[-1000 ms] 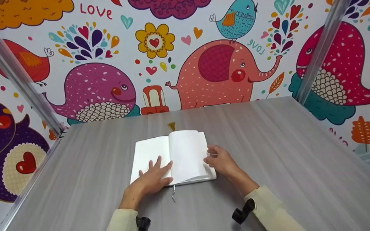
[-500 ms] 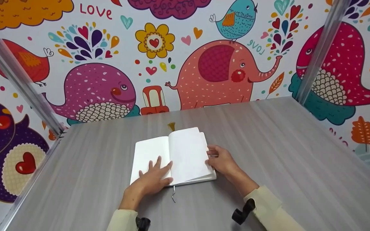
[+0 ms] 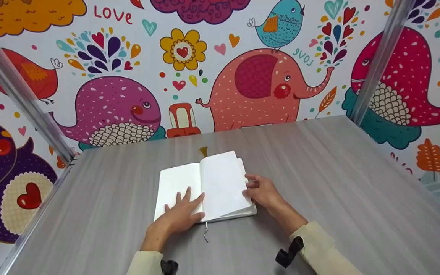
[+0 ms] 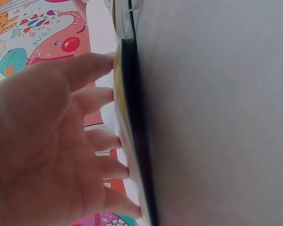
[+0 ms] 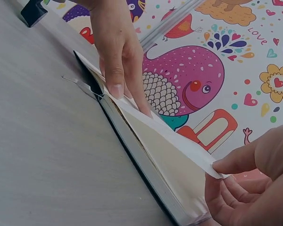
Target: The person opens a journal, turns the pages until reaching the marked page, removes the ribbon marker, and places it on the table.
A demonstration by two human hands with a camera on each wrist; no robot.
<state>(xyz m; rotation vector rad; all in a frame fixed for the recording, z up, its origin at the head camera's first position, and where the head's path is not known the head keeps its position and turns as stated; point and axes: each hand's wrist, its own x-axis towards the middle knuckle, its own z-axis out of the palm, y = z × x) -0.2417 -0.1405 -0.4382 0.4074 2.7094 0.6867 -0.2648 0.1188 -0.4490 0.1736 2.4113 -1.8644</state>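
Observation:
An open notebook (image 3: 177,176) with blank white pages lies on the table in the head view. My left hand (image 3: 180,214) rests on its lower left page, fingers straight and spread, thumb by the spine. At the right edge, my right hand (image 3: 264,193) pinches a page (image 3: 223,185) between thumb and fingers. The right wrist view shows that page (image 5: 177,141) raised from the stack, my thumb (image 5: 240,161) on its edge. A dark cover (image 4: 137,122) shows beneath my left fingertips in the left wrist view. A thin ribbon (image 3: 206,231) hangs from the spine's near end.
A gold-coloured tassel (image 3: 203,151) sticks out beyond the notebook's far edge. The grey wood-grain table (image 3: 319,160) meets printed cartoon walls (image 3: 220,30) at the back and sides, with metal posts (image 3: 376,65) at the corners. Black straps (image 3: 289,252) hang at the sleeves.
The right-hand page has lifted, its outer corners rising off the stack. My right fingers have closed on its edge. My left hand stays put on the left page.

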